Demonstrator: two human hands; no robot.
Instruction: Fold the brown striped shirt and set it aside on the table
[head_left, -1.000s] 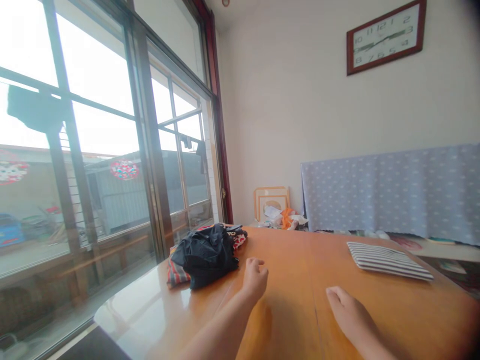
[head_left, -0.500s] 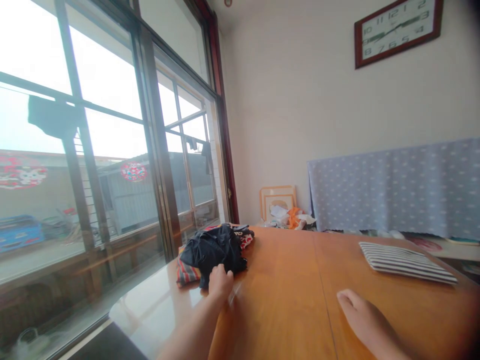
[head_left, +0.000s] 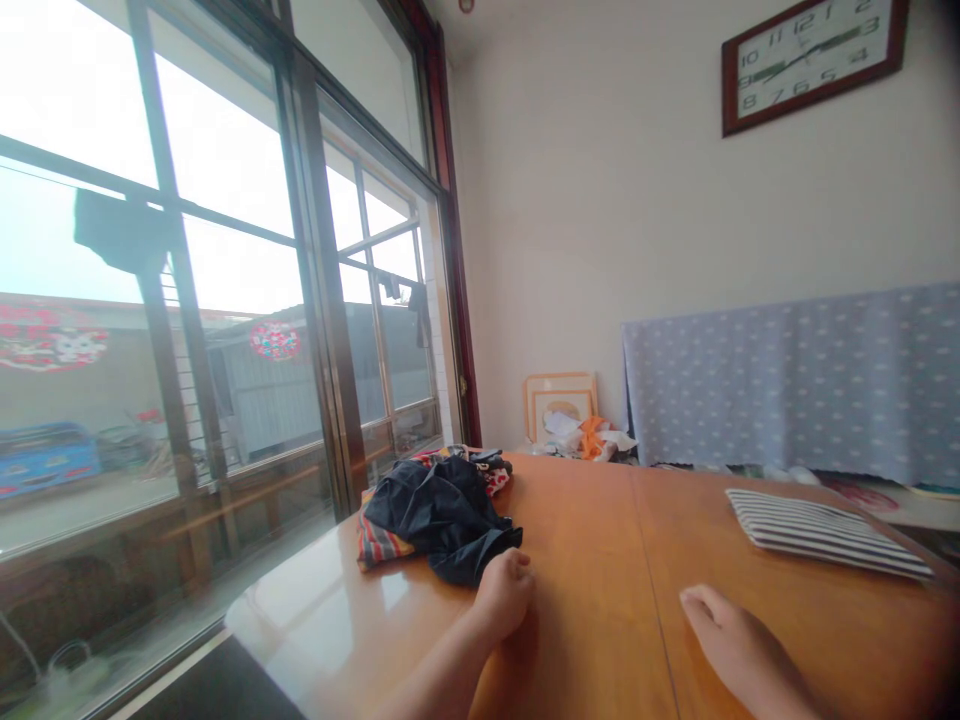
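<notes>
A crumpled dark navy garment (head_left: 442, 510) lies on top of a heap of clothes at the table's left side. My left hand (head_left: 506, 592) is closed on its near right edge, and the cloth stretches from the heap to my fingers. Under the dark piece, a striped red and orange cloth (head_left: 381, 540) shows at the left, and a red and white patterned cloth (head_left: 496, 482) peeks out behind. On the right, my right hand (head_left: 724, 622) rests low over the table with its fingers curled in and nothing visible in them.
The glossy wooden table (head_left: 592, 560) spans the foreground. A black-and-white striped folded cloth (head_left: 825, 535) lies at its right. Tall windows (head_left: 225, 300) border the left side. Behind stand a wooden frame (head_left: 559, 385), some bags (head_left: 592, 437) and a grey dotted cover (head_left: 780, 385).
My left hand has moved right, drawing the edge of the dark garment out from the heap. My right hand stays almost in place. The view has shifted slightly.
</notes>
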